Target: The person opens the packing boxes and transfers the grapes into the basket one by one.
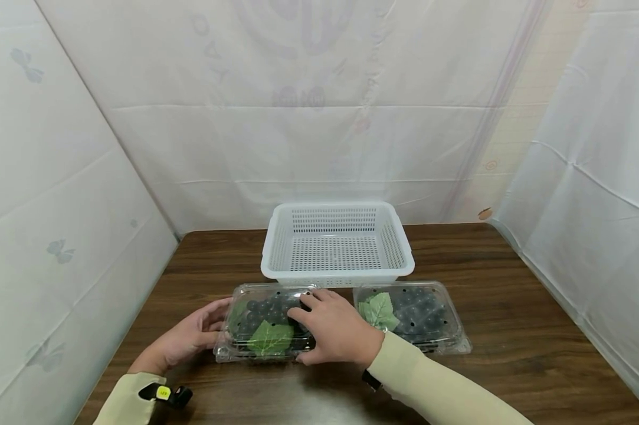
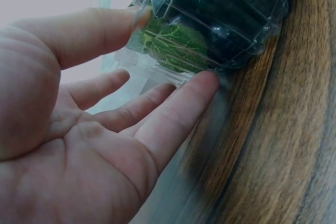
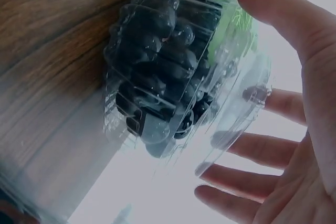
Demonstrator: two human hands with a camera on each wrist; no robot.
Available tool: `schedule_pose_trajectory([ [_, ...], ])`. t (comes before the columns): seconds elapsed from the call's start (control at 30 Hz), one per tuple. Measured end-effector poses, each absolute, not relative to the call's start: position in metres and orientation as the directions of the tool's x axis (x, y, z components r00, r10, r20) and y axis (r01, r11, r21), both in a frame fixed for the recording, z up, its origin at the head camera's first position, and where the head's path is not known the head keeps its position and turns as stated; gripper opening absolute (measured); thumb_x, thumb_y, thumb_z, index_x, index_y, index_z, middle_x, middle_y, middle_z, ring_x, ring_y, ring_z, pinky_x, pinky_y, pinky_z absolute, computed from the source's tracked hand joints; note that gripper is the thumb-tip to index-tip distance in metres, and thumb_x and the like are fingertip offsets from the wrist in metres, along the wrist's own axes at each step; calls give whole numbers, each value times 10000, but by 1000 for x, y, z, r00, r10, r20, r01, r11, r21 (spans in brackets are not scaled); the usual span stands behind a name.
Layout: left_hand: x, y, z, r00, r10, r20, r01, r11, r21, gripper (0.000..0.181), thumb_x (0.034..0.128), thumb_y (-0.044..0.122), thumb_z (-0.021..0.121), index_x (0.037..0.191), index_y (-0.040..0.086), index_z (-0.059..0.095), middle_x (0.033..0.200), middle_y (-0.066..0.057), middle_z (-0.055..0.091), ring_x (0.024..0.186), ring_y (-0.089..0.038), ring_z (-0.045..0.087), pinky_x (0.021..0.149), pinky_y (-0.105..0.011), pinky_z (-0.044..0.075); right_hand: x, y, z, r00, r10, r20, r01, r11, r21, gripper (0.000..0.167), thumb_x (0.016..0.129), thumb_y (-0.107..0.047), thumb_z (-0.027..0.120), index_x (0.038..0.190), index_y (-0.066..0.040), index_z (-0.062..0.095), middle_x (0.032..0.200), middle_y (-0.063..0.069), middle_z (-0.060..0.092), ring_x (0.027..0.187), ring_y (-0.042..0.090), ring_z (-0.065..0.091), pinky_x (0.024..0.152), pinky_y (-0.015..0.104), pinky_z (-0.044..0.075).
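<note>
A clear plastic clamshell box point(image 1: 263, 307) of dark grapes, with a green leaf point(image 1: 271, 337) inside, lies on the table between my hands. My right hand point(image 1: 340, 330) spans its right end from above. In the right wrist view, the thumb point(image 3: 262, 1) lies at the near edge and several fingertips show through the clear lid. Beside the left end, my left hand point(image 1: 192, 333) has its palm turned inward. Its thumb point(image 2: 89, 30) and nearly straight forefinger point(image 2: 184, 106) touch or almost touch the box. A second clamshell box point(image 1: 422, 313) of grapes lies to the right, partly behind my right wrist.
A white perforated plastic basket point(image 1: 337, 274) stands behind the two boxes, with its bottom visible. The wooden table point(image 1: 521, 330) reaches back to a white sheet point(image 1: 245, 141), and more sheeting hangs at both sides.
</note>
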State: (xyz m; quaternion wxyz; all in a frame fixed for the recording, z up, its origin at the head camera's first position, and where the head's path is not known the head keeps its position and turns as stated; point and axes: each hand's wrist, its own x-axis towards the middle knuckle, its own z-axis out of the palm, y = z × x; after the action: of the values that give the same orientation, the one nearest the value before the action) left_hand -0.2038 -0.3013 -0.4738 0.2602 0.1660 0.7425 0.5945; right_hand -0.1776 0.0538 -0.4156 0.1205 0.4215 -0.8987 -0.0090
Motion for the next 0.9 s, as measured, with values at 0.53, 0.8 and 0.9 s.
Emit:
schedule_pose_trajectory([
  [0.53, -205, -302, -475, -813, 549, -192, -63, 245, 967, 863, 999, 110, 656, 1625, -15, 75, 1625, -364, 135, 1243, -51, 549, 909, -330, 597, -182, 52, -409, -554, -823, 126, -798, 568, 202, 527, 826, -608, 718, 1179, -224, 644, 992, -25, 674, 812, 151, 633, 757, 295, 570],
  [0.8, -206, -303, -476, -809, 559, -179, -43, 247, 968, 857, 1003, 106, 648, 1621, -27, 68, 1625, -373, 115, 1250, -42, 542, 916, -313, 590, -183, 48, -406, -549, -829, 111, -800, 559, 218, 506, 798, -552, 739, 1159, -213, 634, 879, -42, 629, 689, 134, 557, 558, 260, 454],
  [0.9, -206, -302, -475, -814, 552, -181, -45, 250, 967, 858, 999, 108, 656, 1621, -24, 79, 1616, -372, 146, 1259, -67, 548, 911, -320, 594, -181, 44, -407, -540, -837, 91, -798, 544, 258, 531, 800, -491, 734, 1226, -197, 619, 982, 37, 703, 772, 184, 665, 687, 295, 572],
])
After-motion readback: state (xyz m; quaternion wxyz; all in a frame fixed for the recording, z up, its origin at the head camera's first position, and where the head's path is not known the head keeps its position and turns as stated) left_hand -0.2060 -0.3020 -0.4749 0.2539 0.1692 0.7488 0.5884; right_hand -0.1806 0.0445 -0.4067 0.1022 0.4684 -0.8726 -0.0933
